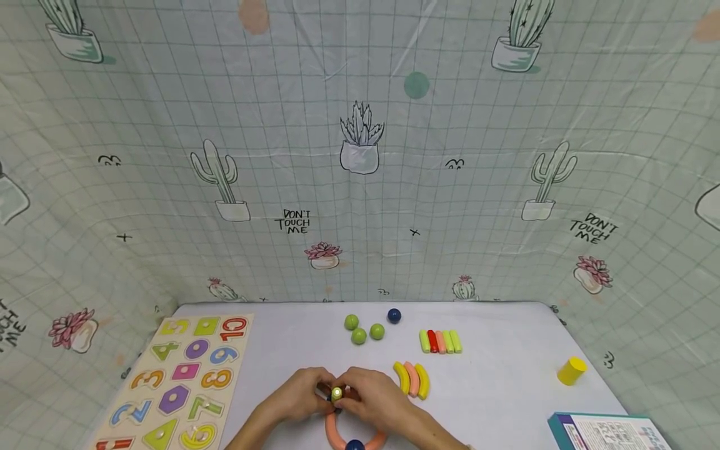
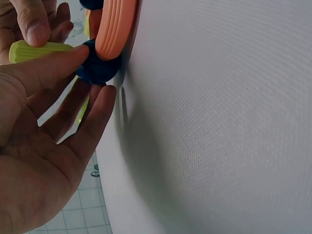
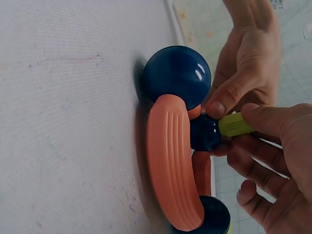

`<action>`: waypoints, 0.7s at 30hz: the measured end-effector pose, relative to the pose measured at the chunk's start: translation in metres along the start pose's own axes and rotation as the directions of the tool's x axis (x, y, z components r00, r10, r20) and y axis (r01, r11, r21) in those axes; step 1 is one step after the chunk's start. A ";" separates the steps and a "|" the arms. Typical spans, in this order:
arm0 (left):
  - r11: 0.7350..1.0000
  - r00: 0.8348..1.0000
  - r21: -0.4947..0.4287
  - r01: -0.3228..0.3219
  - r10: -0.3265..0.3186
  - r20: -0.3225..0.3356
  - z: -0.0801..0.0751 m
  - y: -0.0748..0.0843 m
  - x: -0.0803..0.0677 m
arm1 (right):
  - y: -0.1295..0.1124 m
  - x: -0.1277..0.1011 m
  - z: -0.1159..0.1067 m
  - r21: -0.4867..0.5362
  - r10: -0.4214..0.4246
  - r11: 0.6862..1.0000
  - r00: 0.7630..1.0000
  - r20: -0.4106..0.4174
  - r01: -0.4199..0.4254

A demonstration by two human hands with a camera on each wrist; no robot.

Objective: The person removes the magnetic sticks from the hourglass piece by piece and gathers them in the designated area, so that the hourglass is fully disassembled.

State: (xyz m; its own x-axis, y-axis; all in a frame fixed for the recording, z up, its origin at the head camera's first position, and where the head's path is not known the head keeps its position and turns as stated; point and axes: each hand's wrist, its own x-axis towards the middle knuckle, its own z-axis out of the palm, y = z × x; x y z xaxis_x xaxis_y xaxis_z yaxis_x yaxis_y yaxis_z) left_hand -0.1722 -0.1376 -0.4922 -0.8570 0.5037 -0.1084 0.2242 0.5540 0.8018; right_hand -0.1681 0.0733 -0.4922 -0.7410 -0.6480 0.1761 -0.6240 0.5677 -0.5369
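Observation:
In the head view my left hand point(image 1: 304, 395) and right hand point(image 1: 374, 397) meet low in the middle, over salmon curved sticks point(image 1: 333, 431) joined with dark blue balls point(image 1: 355, 445). My left hand point(image 2: 53, 126) pinches a blue ball point(image 2: 100, 66) at one end of a curved stick point(image 2: 117, 29). Thumb and fingers of my right hand point(image 3: 292, 146) grip a short yellow-green stick point(image 3: 234, 125), upright in the head view. Its end meets the blue ball point(image 3: 204, 131) in the right wrist view. A second blue ball point(image 3: 178, 75) rests on the table beside the near curve.
Behind my hands lie several green balls point(image 1: 359, 336), a blue ball point(image 1: 394, 315), straight short sticks point(image 1: 440, 341) and curved sticks point(image 1: 412, 379). A number puzzle board point(image 1: 169, 381) lies left. Right are a yellow cylinder point(image 1: 572, 370) and a box point(image 1: 610, 431).

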 end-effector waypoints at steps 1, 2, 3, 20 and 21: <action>1.000 1.000 0.001 0.000 0.000 0.001 0.000 0.000 0.000 | 0.000 -0.001 0.000 0.004 -0.004 1.000 1.000 -0.003 0.004; 1.000 1.000 0.003 -0.004 0.004 0.001 0.000 0.000 0.000 | 0.000 -0.001 0.000 0.006 -0.005 1.000 1.000 -0.003 0.005; 1.000 1.000 0.002 -0.003 0.003 0.000 0.001 0.000 0.000 | 0.000 -0.002 0.000 0.010 -0.008 1.000 1.000 -0.004 0.008; 1.000 0.999 -0.012 0.026 -0.026 0.029 -0.001 0.000 0.002 | 0.008 -0.008 0.001 0.095 -0.013 0.995 1.000 0.024 0.010; 1.000 0.999 -0.014 0.024 -0.024 0.030 -0.001 0.000 0.002 | 0.009 -0.008 0.001 0.101 -0.017 0.995 1.000 0.023 0.014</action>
State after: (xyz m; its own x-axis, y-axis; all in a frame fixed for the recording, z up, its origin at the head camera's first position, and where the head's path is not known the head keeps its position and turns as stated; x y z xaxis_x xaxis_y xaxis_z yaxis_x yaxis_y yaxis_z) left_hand -0.1744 -0.1373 -0.4922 -0.8478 0.5101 -0.1451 0.1971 0.5570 0.8068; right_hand -0.1671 0.0832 -0.4993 -0.7246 -0.6690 0.1657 -0.6062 0.5043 -0.6149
